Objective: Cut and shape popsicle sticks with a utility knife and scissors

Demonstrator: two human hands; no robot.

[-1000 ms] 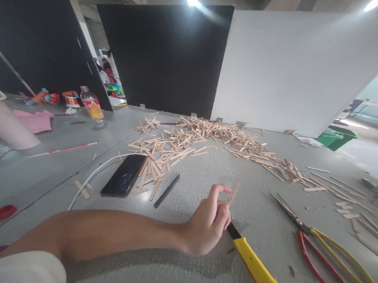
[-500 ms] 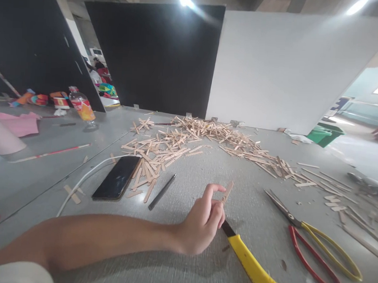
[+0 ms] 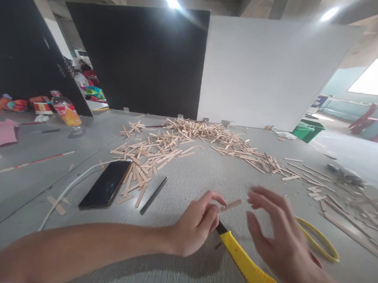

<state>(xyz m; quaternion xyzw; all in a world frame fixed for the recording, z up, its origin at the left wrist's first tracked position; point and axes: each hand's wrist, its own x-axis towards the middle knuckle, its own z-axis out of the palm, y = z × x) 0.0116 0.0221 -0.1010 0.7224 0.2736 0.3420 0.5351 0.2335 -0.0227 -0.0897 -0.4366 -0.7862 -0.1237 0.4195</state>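
Pinched between the thumb and fingers of my left hand (image 3: 197,222) is a wooden craft stick (image 3: 231,206), its free end pointing right. Just right of the stick's tip, my right hand (image 3: 275,234) is open, thumb and fingers apart, slightly blurred and holding nothing. A tool with a yellow handle (image 3: 249,263) lies below and between the hands; its dark metal end runs under my left hand. Scissors with a yellow loop (image 3: 325,241) rest on the table, mostly hidden behind my right hand.
Many craft sticks (image 3: 156,152) lie heaped across the table (image 3: 206,172). A phone (image 3: 106,183) with a white cable and a pen (image 3: 153,195) are left of my hands. A bottle (image 3: 65,112) stands further left. Black (image 3: 142,59) and white panels (image 3: 265,73) rise behind.
My right hand has come into view from the lower right, covering most of the scissors. The stick in my left hand has tilted from nearly upright toward level. The view has shifted right.
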